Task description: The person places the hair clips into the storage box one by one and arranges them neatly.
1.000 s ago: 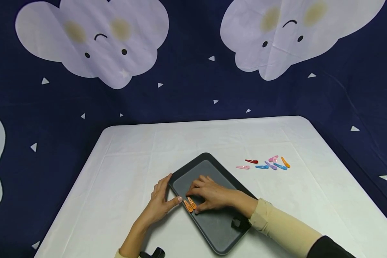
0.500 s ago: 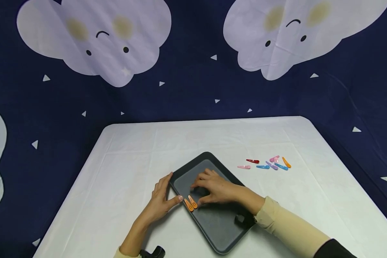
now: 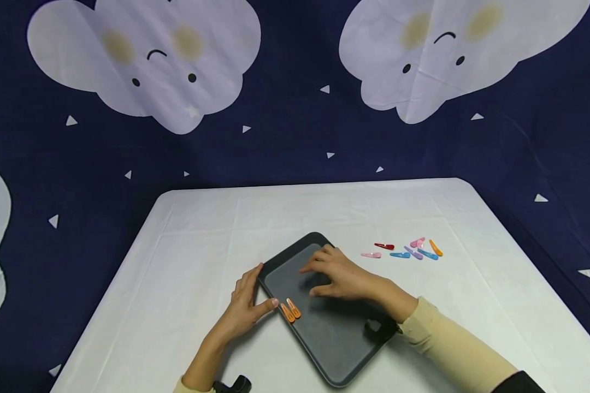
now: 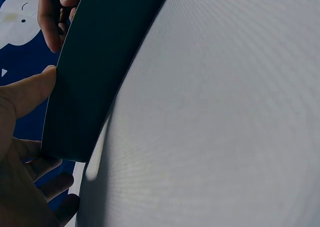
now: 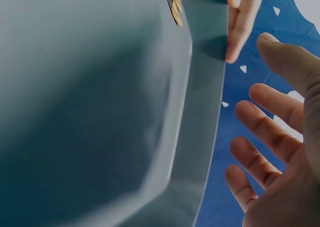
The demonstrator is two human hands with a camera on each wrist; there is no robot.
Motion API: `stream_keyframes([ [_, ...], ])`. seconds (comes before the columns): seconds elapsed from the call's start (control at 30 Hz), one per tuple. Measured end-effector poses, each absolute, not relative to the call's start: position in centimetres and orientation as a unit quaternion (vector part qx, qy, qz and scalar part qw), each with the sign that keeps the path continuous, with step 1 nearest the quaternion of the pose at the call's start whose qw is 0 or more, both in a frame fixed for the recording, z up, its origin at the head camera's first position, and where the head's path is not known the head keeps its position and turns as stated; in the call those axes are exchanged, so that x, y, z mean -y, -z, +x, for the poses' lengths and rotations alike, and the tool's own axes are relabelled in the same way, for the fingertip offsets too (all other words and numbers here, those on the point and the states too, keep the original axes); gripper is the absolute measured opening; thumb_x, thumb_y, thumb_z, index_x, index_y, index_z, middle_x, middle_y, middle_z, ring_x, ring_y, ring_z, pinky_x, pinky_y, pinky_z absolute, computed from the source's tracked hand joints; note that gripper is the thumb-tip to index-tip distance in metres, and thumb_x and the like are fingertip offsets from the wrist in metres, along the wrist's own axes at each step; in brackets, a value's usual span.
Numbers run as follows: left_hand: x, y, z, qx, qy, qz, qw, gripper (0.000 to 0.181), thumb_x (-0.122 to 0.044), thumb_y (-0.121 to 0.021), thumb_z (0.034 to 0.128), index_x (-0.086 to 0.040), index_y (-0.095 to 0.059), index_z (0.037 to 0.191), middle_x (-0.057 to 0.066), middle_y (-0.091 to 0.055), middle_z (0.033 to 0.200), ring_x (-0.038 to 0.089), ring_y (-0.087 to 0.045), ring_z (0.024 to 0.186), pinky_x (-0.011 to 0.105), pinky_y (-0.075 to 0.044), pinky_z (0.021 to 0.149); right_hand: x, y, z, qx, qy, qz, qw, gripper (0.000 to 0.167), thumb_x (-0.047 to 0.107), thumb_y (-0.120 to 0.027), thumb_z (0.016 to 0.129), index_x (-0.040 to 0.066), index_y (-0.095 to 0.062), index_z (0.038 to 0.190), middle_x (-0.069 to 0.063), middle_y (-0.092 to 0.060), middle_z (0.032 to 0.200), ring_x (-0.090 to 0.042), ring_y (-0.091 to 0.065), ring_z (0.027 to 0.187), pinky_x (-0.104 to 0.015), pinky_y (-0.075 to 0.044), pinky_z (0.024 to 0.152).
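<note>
A dark grey baking tray (image 3: 331, 355) lies turned at an angle on the table. Two orange snap hair clips (image 3: 293, 308) lie side by side in it, against the left wall. My left hand (image 3: 241, 316) rests at the tray's left corner, its thumb touching the rim (image 4: 56, 82) and its fingers spread along the outer side. Over the far half of the tray hovers my right hand (image 3: 341, 277), fingers apart and holding nothing; the right wrist view shows its spread fingers (image 5: 270, 124) too.
Right of the tray, on the white-covered table (image 3: 201, 229), lie several loose hair clips: a dark red clip (image 3: 384, 246), a pale pink clip (image 3: 371, 255), a blue clip (image 3: 400, 255), an orange clip (image 3: 435, 248) and others. A dark blue cloud-patterned cloth (image 3: 285, 147) hangs behind.
My right hand has let go of the inner orange hair clip and moved up and right, away from both clips. The left hand and the tray have stayed in place.
</note>
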State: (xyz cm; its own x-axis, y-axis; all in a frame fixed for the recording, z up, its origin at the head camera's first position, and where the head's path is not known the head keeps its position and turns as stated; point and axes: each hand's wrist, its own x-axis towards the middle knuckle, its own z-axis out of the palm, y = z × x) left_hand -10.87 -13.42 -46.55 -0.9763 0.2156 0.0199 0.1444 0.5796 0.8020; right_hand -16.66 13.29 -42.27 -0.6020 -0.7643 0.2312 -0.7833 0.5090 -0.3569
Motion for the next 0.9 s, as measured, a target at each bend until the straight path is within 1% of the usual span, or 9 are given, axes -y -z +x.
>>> stream_keyframes([
  [0.13,13.4,46.6,-10.9,-0.888,-0.447,0.101,0.037,0.089,-0.036,-0.072,0.0810,-0.012,-0.022,0.150,0.012,-0.027,0.153,0.033,-0.023,0.138,0.066,-0.020,0.105,-14.0,41.9,-16.8,0.869,-0.224,0.440,0.036,0.045,0.037,-0.074,0.079,0.019,-0.065,0.118,0.006,-0.059,0.114,-0.013,-0.044,0.104,-0.035,-0.037,0.087],
  [0.33,13.4,46.6,-10.8,-0.887,-0.449,0.103,0.035,0.089,-0.035,-0.073,0.0806,-0.011,-0.023,0.150,0.013,-0.027,0.152,0.033,-0.023,0.138,0.066,-0.019,0.105,-15.0,41.2,-16.8,0.874,-0.231,0.424,0.051,0.044,0.038,-0.074,0.080,0.022,-0.064,0.119,0.007,-0.059,0.115,-0.012,-0.043,0.102,-0.035,-0.037,0.087],
  [0.57,13.4,46.6,-10.8,-0.886,-0.450,0.103,0.035,0.089,-0.034,-0.073,0.0805,-0.011,-0.023,0.150,0.014,-0.027,0.153,0.034,-0.023,0.138,0.066,-0.018,0.105,-16.5,40.2,-17.2,0.878,-0.259,0.400,0.058,0.045,0.033,-0.076,0.078,0.020,-0.064,0.120,0.006,-0.060,0.114,-0.014,-0.044,0.106,-0.038,-0.037,0.089],
  [0.77,13.4,46.6,-10.8,-0.887,-0.450,0.099,0.039,0.089,-0.035,-0.073,0.0805,-0.012,-0.023,0.150,0.013,-0.026,0.153,0.033,-0.023,0.138,0.066,-0.019,0.105,-18.1,39.7,-17.6,0.888,-0.272,0.367,0.060,0.044,0.034,-0.076,0.078,0.022,-0.064,0.120,0.008,-0.060,0.114,-0.012,-0.043,0.107,-0.038,-0.038,0.090],
  [0.9,13.4,46.5,-10.8,-0.887,-0.449,0.097,0.041,0.089,-0.035,-0.073,0.0809,-0.012,-0.022,0.150,0.013,-0.026,0.153,0.033,-0.022,0.138,0.066,-0.019,0.105,-19.2,39.7,-17.8,0.890,-0.280,0.353,0.066,0.044,0.032,-0.076,0.079,0.020,-0.064,0.119,0.007,-0.060,0.114,-0.012,-0.044,0.107,-0.039,-0.038,0.090],
])
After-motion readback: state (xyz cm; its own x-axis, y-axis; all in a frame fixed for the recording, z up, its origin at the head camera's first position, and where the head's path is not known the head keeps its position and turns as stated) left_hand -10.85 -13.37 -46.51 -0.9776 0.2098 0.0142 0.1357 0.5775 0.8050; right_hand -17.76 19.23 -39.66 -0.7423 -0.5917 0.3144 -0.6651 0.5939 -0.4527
